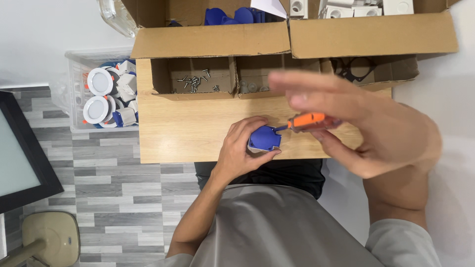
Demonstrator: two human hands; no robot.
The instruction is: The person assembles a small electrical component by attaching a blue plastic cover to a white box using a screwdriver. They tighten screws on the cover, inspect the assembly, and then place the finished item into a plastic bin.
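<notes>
My left hand [242, 148] is closed around a small blue plastic housing [264, 138], holding it on the wooden table [183, 131] near the front edge. My right hand [361, 123] grips an orange-handled screwdriver [308, 121]. The tool lies sideways and its tip touches the top of the blue housing. The fingers of my right hand are spread over the handle and look blurred.
Small cardboard trays hold screws [195, 81], clear bits [250, 86] and black gaskets [354, 69]. Larger cartons behind contain blue parts [237, 16] and white parts [346, 9]. A clear bin [74, 94] of round white lights stands left of the table. A dark-framed panel [20, 153] leans at far left.
</notes>
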